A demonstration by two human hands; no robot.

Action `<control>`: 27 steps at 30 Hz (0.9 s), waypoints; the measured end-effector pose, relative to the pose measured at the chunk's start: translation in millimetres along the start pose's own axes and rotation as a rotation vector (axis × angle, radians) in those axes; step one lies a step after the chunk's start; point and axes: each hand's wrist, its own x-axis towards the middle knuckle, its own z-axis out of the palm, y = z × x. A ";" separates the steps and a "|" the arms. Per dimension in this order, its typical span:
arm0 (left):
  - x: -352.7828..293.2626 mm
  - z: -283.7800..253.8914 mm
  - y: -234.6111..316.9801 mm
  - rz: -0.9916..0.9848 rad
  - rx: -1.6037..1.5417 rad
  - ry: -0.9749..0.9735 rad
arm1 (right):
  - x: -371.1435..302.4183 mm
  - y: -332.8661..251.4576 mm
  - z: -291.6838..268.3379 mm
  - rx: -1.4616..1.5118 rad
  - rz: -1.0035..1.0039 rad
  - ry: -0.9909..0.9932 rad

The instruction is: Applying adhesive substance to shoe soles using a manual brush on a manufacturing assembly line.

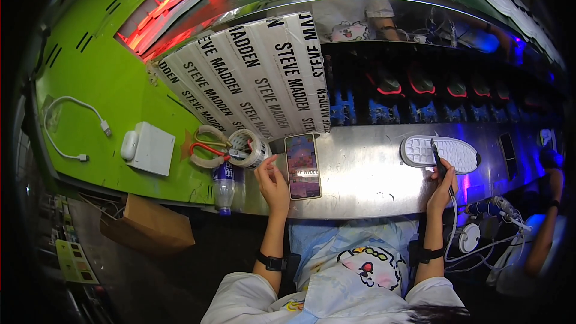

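Nearest us, a pale cable (454, 210) drops from our right hand (442, 188) past the front edge of the steel bench (360, 174); a snag down there could tug the tip off line. That hand is closed around a dark pen-like tool (440, 167), its tip over the white sole (461, 151), which lies grid-patterned face up on the bench's right half; whether the tip touches, we cannot quite tell. No hand steadies the sole, so sideways pressure could slide it. Our left hand (273, 186) hangs loosely curled, gripping nothing we can see, just beside the phone (303, 167) and the tape rolls (260, 153). Leftward room is cramped: scissors (217, 151) rest among the rolls, and a stray nudge could send the bottle (224, 187) over the front edge. The widest open steel runs between phone and sole; beyond, the printed carton (252, 78) and a row of dark shoes (423, 79) bound the far side.
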 end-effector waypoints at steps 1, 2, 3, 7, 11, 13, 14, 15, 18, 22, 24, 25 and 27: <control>-0.3 -0.2 0.0 0.028 0.059 0.013 | -0.1 -0.5 -0.2 0.000 0.000 0.000; -0.4 -0.2 -0.2 0.056 0.118 0.025 | -0.3 -0.9 -0.5 -0.008 0.011 0.005; 0.0 -0.8 -1.7 0.056 0.118 0.026 | -0.5 -1.2 -0.5 -0.014 0.022 0.009; -0.2 -0.7 -6.5 0.124 0.113 0.039 | -0.7 -2.9 0.4 -0.018 0.020 0.008; -3.3 0.7 1.0 -0.167 -0.169 0.003 | -0.3 -1.6 0.5 -0.017 0.017 -0.008; -2.7 1.9 -0.2 -0.087 -0.135 -0.002 | 0.0 -1.3 0.4 -0.018 0.015 -0.010; -1.9 2.3 -0.5 -0.007 -0.100 -0.007 | 0.0 -1.2 0.4 -0.011 0.020 -0.009; -0.2 2.3 1.5 -0.007 -0.100 -0.008 | 0.1 -1.0 0.2 -0.005 0.025 -0.007; 2.9 -0.5 10.4 0.163 0.021 -0.069 | -0.4 -2.6 1.2 -0.002 0.022 -0.008; 2.5 -1.7 12.7 0.144 -0.010 -0.120 | 0.3 0.1 0.9 0.002 0.020 0.002; 1.6 -1.7 9.3 0.147 -0.028 -0.119 | 0.7 1.0 0.2 -0.006 -0.010 -0.018; 0.7 -2.0 6.8 0.119 -0.045 -0.119 | 0.5 1.2 0.2 -0.006 -0.010 -0.018; 0.3 -3.8 5.9 0.091 -0.063 -0.118 | 0.5 1.5 0.0 0.013 0.006 0.000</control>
